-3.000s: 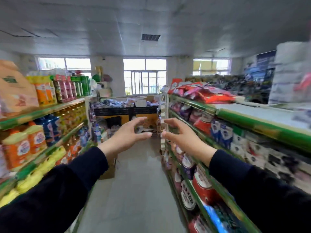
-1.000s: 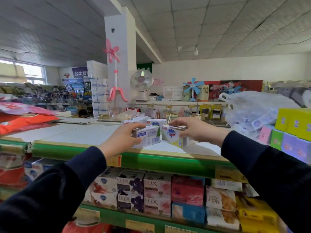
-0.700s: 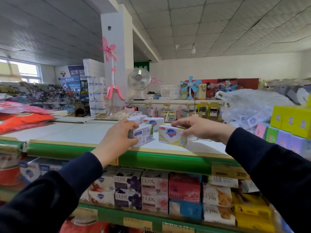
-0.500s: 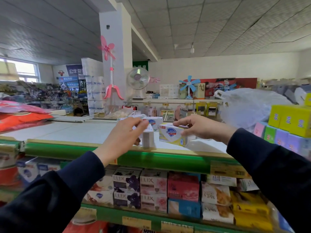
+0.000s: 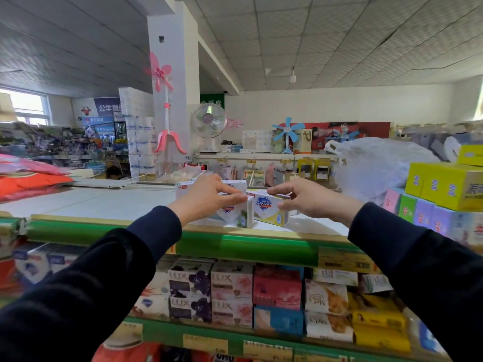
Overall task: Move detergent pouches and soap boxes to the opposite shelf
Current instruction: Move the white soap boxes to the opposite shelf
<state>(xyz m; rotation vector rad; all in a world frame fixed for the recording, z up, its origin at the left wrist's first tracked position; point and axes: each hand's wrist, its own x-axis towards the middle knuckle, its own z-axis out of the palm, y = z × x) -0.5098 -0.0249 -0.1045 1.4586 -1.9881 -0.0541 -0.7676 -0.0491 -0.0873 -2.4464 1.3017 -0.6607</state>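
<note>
Clearly the job was in its early part, by the look of the shelf top (image 5: pixel 104 205): only a few soap boxes stood there, and no detergent pouches lay near either hand. Behind the left hand (image 5: pixel 206 198) at least two more boxes (image 5: pixel 236 184) showed. That hand gripped a white soap box (image 5: pixel 235 218) from above; the right hand (image 5: pixel 308 198) pinched a yellow soap box (image 5: pixel 269 211) just beside it, both boxes resting on the shelf.
</note>
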